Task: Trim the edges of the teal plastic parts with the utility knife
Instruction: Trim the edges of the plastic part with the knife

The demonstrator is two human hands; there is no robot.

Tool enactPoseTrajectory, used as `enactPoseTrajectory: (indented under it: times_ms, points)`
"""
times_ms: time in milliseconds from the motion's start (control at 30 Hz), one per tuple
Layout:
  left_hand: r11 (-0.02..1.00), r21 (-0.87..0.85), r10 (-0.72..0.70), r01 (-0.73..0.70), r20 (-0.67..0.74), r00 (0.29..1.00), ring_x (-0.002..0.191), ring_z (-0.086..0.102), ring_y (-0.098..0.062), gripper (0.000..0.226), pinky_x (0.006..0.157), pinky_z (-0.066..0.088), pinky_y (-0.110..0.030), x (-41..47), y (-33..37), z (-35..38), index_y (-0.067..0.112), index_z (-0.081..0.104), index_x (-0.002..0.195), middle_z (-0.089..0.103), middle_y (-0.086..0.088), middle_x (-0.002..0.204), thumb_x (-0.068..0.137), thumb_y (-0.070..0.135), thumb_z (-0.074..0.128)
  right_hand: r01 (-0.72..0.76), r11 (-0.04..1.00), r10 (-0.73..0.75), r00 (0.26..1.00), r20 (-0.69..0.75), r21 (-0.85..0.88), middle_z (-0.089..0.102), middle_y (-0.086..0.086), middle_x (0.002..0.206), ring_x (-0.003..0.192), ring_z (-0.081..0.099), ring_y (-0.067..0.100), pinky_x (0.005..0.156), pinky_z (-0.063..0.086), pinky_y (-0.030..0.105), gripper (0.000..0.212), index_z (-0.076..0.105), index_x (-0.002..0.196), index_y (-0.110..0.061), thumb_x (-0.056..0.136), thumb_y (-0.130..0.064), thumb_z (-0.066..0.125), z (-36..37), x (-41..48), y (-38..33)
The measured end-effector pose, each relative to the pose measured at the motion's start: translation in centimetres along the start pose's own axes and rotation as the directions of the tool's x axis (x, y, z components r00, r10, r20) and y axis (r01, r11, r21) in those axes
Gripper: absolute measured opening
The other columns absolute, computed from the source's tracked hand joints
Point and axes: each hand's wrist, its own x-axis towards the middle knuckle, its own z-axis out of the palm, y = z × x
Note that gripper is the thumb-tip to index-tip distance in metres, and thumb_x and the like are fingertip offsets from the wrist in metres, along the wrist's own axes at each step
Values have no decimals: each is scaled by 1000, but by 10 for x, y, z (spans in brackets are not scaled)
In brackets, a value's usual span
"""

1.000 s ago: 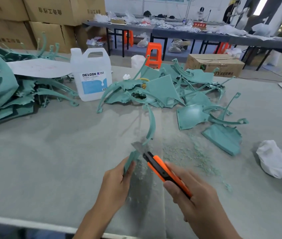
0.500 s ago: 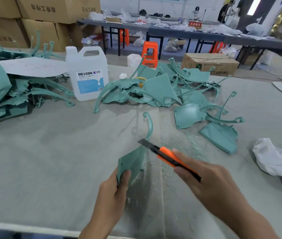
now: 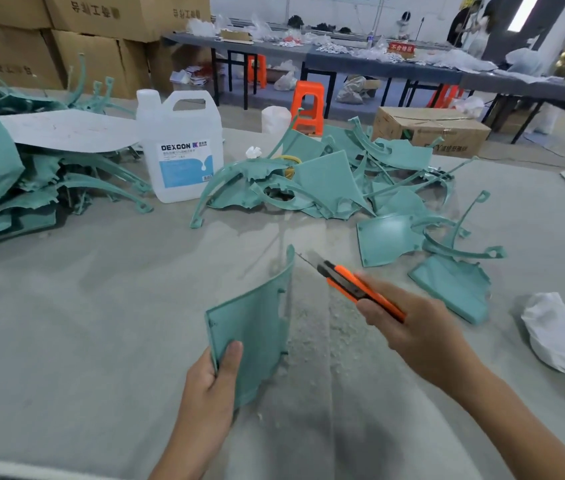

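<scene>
My left hand (image 3: pixel 213 382) grips the lower corner of a teal plastic part (image 3: pixel 251 323), thumb on its face, holding it upright over the table. My right hand (image 3: pixel 409 323) grips an orange and black utility knife (image 3: pixel 353 284) with the blade out, its tip just beside the part's top right edge. A heap of teal parts (image 3: pixel 326 178) lies at the table's middle back, another heap (image 3: pixel 14 174) at the left. Pale shavings (image 3: pixel 315 323) lie under the hands.
A white DEXCON jug (image 3: pixel 182 147) stands on the grey table (image 3: pixel 84 306) between the heaps. A crumpled white cloth (image 3: pixel 561 334) lies at the right. Cardboard boxes (image 3: pixel 94 39), orange stools and long tables stand beyond; a person stands far back right.
My left hand has turned the teal part so its broad face shows and it stands taller. The knife has risen to the part's top right edge.
</scene>
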Motion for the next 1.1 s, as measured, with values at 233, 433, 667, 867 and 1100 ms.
enactPoseTrajectory:
  times_ms: [233,433,667,867,1100]
  points:
    - [1000,-8,-3,3,-13,1000,95,74,-23,37,83,59,-50,-1,-3,0,39,72,104,78,2,100,78,63,63,239,961,-202,949,240,-136,70,-13,99,81,60,13,62,41,27,50,30,146,-57,97,-63,38,17,-7,-74]
    - [993,-109,-53,53,5,999,103,72,-30,44,93,53,-60,1,0,0,34,73,108,76,-5,110,76,63,66,154,966,-94,957,275,-205,66,-11,70,57,58,3,51,41,17,41,43,141,-54,101,-49,50,16,50,-29]
    - [964,-224,-137,145,53,989,97,74,-30,33,70,61,-37,1,2,0,21,75,105,76,-8,108,82,42,63,-57,978,139,898,417,-201,66,-8,75,53,54,2,44,40,13,39,56,140,-41,101,-45,53,32,129,44]
    - [961,-249,-118,125,43,992,100,73,-30,42,86,57,-44,-2,12,0,14,67,117,75,-9,111,84,38,60,28,938,120,909,398,-345,71,2,97,78,63,20,71,53,34,37,60,136,-30,102,-43,51,47,157,44]
    - [972,-202,-119,123,31,992,99,74,-26,26,84,57,-43,-2,11,3,35,75,102,76,-3,109,83,45,61,147,901,28,919,393,-408,67,-7,87,79,61,17,65,44,30,31,62,127,-33,103,-44,48,12,143,3]
